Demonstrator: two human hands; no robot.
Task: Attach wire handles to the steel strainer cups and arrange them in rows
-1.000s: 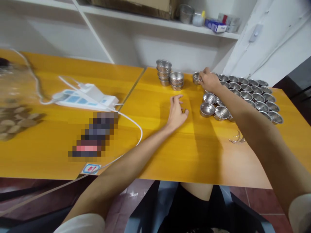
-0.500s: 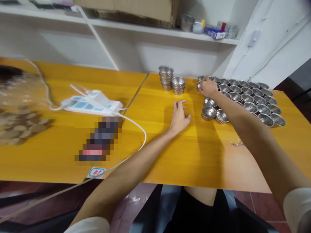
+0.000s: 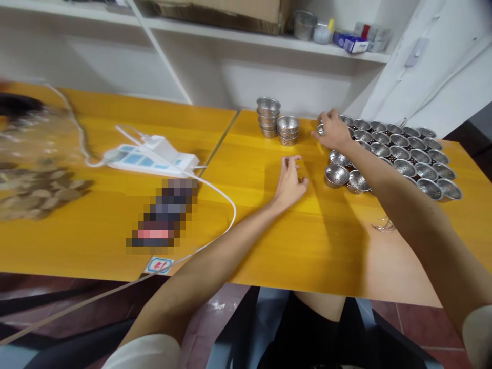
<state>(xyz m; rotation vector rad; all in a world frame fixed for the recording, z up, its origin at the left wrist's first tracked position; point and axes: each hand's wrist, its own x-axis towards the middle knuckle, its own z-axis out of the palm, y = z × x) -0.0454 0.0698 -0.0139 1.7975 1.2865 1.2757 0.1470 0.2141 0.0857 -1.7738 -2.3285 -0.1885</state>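
Small perforated metal cups (image 3: 380, 150) stand in rows on the right of the yellow table. My right hand (image 3: 333, 132) is at the far left end of these rows, its fingers apart over a cup (image 3: 320, 130) that it partly hides. Whether the fingertips touch that cup is hard to see. My left hand (image 3: 292, 180) hovers over the table with bent, spread fingers and nothing in them. Beyond it stand a taller stack of metal cups (image 3: 268, 118) and a shorter stack (image 3: 288, 130).
A white power strip (image 3: 154, 158) with a cable, a blurred-out object (image 3: 165, 212) and a pile of round tan pieces (image 3: 42, 192) lie to the left. Thin wire pieces (image 3: 383, 224) rest near my right forearm. A shelf (image 3: 230, 33) runs along the back.
My right hand has lifted slightly and its fingers have spread over the cup at the rows' left end. My left hand keeps its pose. The whole view has shifted a little.
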